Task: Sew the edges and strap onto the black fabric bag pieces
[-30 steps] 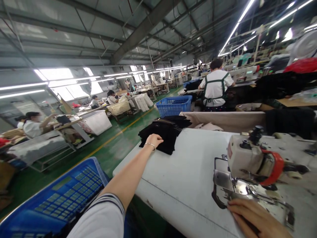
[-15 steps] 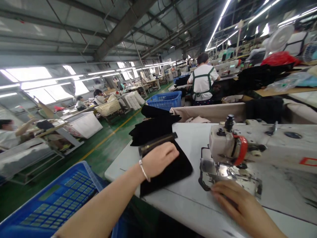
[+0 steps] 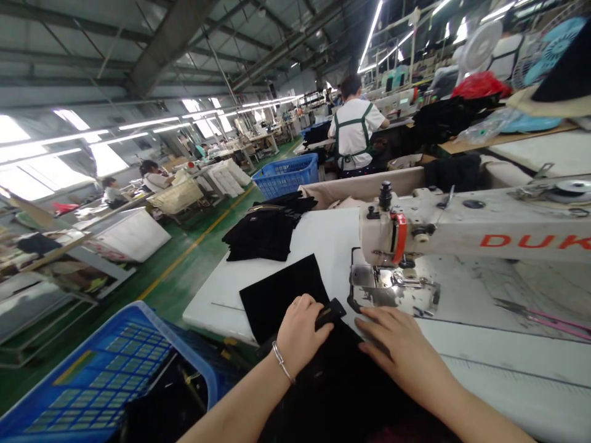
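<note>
"What are the hands doing?"

"The left hand, with a silver bangle at the wrist, has its thumb and fingers clamped on the dark zip strip of a flat black fabric piece. The piece lies on a white tabletop, under and beyond those fingers, and drops toward the wearer. The right hand rests at its right edge, fingers slightly spread; I cannot tell whether they pinch the cloth."

"Which containers are nearby?"

"Left of and below the left fingers, an open blue plastic lattice basket, holding black cloth, some with a brassy zip. Well beyond the fingertips, past the table's far edge, a long beige fabric-sided bin, with pale cloth inside and black cloth draped over it. Farther off, another blue plastic basket; its contents are too small to tell."

"And closest to the right fingers?"

"Just ahead, the shiny metal plate of a white sewing machine."
</note>
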